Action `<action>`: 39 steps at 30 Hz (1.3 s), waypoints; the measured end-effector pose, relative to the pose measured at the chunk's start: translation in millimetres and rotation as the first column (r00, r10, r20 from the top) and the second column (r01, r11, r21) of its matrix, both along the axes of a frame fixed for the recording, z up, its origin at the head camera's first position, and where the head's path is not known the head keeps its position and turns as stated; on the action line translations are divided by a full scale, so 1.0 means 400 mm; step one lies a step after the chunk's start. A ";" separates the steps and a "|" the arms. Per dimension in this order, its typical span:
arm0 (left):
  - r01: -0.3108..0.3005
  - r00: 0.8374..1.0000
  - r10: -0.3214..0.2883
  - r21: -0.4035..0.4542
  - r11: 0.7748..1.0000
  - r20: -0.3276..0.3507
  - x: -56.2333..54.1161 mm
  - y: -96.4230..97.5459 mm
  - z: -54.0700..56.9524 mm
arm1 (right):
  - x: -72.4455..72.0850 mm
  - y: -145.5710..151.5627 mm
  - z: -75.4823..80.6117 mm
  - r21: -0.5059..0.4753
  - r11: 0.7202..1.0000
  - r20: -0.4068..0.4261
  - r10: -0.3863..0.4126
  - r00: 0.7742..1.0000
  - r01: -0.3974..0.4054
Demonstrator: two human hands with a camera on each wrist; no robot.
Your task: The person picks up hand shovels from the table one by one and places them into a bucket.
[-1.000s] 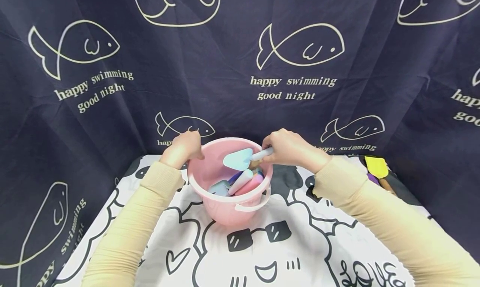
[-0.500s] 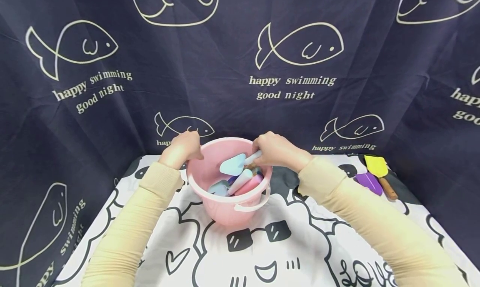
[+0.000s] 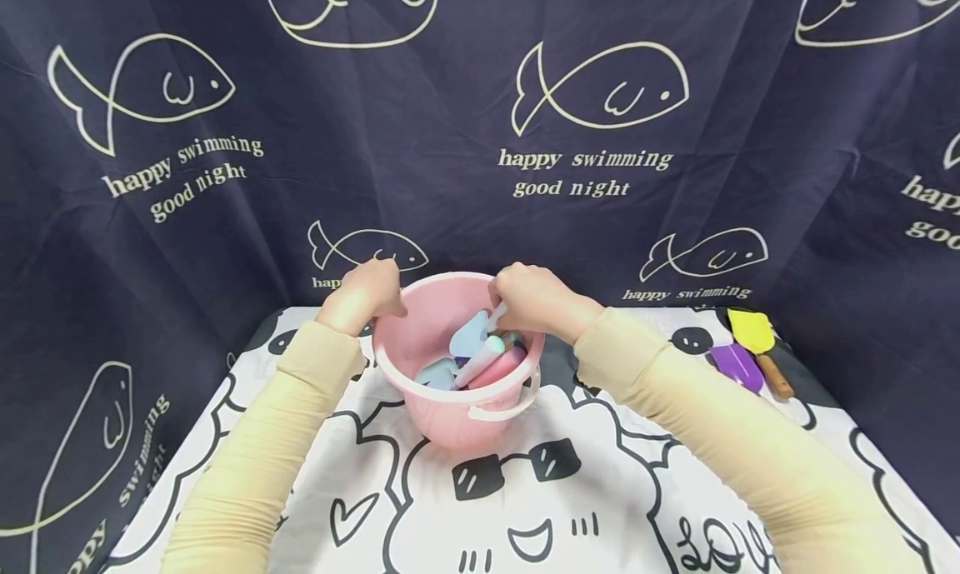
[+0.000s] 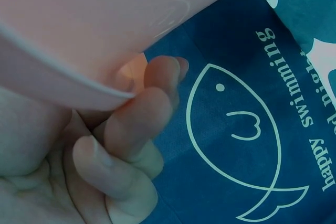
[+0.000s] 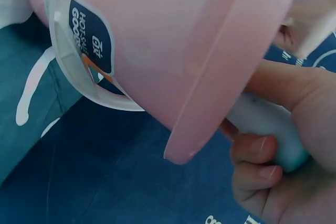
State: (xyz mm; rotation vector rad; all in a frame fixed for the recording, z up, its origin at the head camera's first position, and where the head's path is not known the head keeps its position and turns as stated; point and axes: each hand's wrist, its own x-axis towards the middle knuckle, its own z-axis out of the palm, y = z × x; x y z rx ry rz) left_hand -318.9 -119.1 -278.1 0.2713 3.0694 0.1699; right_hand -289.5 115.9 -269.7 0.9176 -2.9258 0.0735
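Observation:
A pink bucket [image 3: 450, 411] stands on the cloth. My left hand [image 3: 367, 295] grips its rim on the left; in the left wrist view, the fingers [image 4: 139, 116] curl up under the wall's edge. Over the bucket's right side, my right hand [image 3: 540, 299] holds a small light-blue shovel [image 3: 468, 338] by its pale handle, blade slanting down inside. The right wrist view shows that handle [image 5: 268, 121], teal at its end, wrapped by my fingers. Below it in the bucket lie a white-handled tool [image 3: 482, 360], a pink piece [image 3: 501, 366] and a blue-grey blade [image 3: 437, 374].
A yellow shovel [image 3: 752, 331] with a wooden handle and a purple blade [image 3: 737, 366] lie at the table's far right. The bucket's white handle [image 3: 510, 406] hangs at its front right. A dark printed curtain [image 3: 465, 207] rises close behind the bucket.
My right hand has moved left and inward over the bucket, and the light-blue shovel's blade has tilted lower. The left hand and the bucket have stayed in place.

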 end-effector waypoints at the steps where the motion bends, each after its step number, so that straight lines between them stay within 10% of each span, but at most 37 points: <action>1: 0.000 1.000 0.000 0.002 1.000 0.000 0.000 0.000 0.000 | -0.002 -0.004 -0.001 0.016 1.000 -0.004 0.011 1.000 -0.011; 39: -0.006 1.000 0.005 0.005 1.000 0.026 0.000 -0.003 0.005 | -0.062 -0.058 -0.070 0.097 0.991 -0.022 0.091 0.996 -0.089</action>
